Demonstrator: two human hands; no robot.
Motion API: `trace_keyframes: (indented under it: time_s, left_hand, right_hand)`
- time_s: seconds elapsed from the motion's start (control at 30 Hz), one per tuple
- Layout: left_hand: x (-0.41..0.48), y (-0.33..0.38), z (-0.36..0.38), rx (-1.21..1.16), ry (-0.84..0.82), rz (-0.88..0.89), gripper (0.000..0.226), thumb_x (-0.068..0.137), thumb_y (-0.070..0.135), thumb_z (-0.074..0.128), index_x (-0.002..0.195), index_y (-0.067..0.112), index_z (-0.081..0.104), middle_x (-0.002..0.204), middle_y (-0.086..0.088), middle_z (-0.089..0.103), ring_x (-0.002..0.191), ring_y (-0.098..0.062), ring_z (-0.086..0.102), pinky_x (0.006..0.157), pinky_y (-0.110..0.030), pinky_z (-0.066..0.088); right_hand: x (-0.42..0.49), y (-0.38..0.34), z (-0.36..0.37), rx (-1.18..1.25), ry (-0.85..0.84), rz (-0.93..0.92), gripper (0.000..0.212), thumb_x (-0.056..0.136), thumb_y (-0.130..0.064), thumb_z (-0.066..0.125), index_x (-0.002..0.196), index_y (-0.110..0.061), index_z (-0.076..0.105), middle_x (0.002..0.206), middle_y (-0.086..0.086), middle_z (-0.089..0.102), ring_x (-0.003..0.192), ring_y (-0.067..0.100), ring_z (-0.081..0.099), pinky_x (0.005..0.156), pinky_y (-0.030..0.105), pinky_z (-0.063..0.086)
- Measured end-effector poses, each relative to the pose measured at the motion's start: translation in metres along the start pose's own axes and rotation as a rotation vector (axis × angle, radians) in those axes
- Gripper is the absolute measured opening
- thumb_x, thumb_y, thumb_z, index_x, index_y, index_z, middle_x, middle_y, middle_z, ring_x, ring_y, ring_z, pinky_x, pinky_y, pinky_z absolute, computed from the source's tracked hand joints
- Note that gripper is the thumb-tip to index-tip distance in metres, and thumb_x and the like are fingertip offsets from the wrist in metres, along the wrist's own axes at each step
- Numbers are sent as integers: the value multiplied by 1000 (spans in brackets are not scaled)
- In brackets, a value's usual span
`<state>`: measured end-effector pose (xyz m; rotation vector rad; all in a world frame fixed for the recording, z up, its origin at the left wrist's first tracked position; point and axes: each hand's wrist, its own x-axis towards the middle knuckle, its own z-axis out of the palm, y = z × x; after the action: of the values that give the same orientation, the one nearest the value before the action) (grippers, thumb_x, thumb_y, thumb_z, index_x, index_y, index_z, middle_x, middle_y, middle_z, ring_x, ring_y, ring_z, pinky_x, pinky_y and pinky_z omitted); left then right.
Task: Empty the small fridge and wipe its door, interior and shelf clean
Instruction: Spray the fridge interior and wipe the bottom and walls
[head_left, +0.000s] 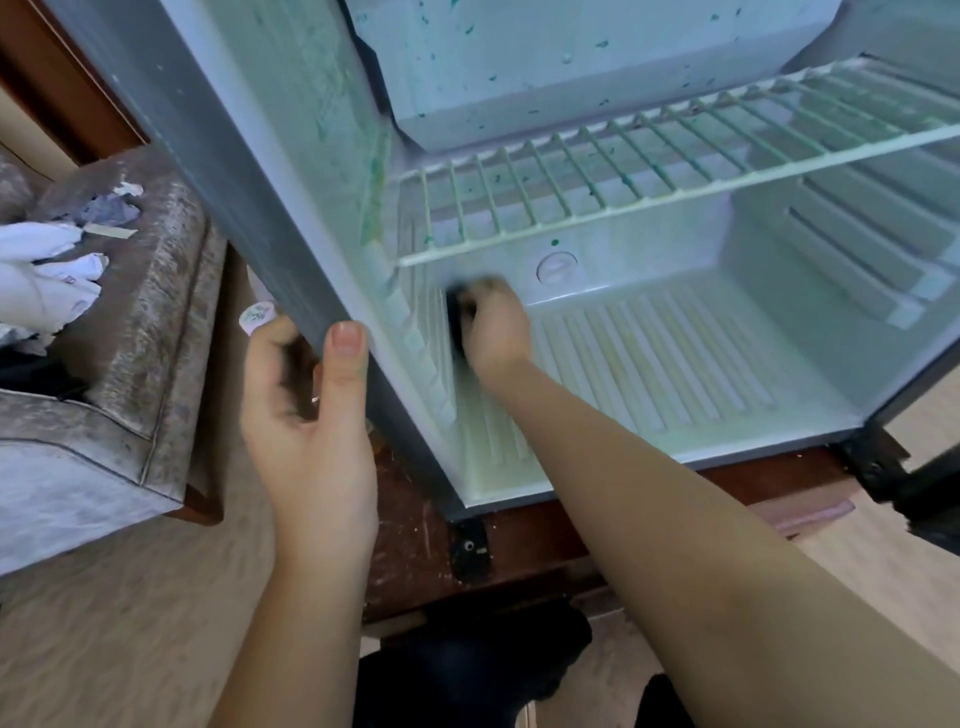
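Right forearm, from 5 o'clock: right hand (496, 332) curled round a blurred dark pad (458, 312), pressed low inside the small fridge (223, 156) at the 9 o'clock wall-and-floor corner, under the wire shelf (623, 171). Left hand (306, 405), 8 o'clock: grips the cabinet's front edge, steadying it. Advised: short firm strokes along the ribs, then upward to the green specks (375, 171) at 11 o'clock

Soft seating and pale floor in even, soft light
Grey-brown upholstered armchair (130, 364) at 9 o'clock, crumpled white wads (47, 275) lying on it; beige floor (130, 623) at 7 o'clock; dark scuffed wooden stand (519, 540) at 6 o'clock; brown wood trim (47, 67) at 11 o'clock.
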<state>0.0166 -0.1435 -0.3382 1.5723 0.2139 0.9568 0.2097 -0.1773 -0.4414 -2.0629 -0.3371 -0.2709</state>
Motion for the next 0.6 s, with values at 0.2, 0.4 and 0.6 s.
trace_keyframes:
  time_s: [0.2, 0.4, 0.6]
  left_hand:
    - [1, 4, 0, 0, -12, -28, 33, 85, 47, 61, 102, 19, 56, 101, 0, 61, 94, -12, 59, 84, -33, 49]
    - [-1, 2, -1, 8, 1, -35, 39, 85, 47, 59, 109, 16, 56, 114, -15, 61, 98, -13, 59, 88, -30, 48]
    - [0, -1, -1, 16, 12, -42, 42, 83, 47, 60, 108, 14, 56, 116, -19, 60, 102, -12, 59, 88, -26, 47]
  right_hand:
    - [-7, 13, -18, -387, -295, -87, 46, 89, -19, 57, 134, -18, 52, 136, 8, 47, 116, 30, 46, 92, 35, 43]
    - [14, -5, -47, -272, -132, -38, 30, 89, -7, 56, 119, -8, 59, 120, 14, 55, 100, 29, 58, 88, 35, 47]
    - [24, -19, -47, -270, -42, -151, 20, 92, -1, 48, 102, -8, 65, 104, 7, 59, 91, 21, 57, 74, 17, 45]
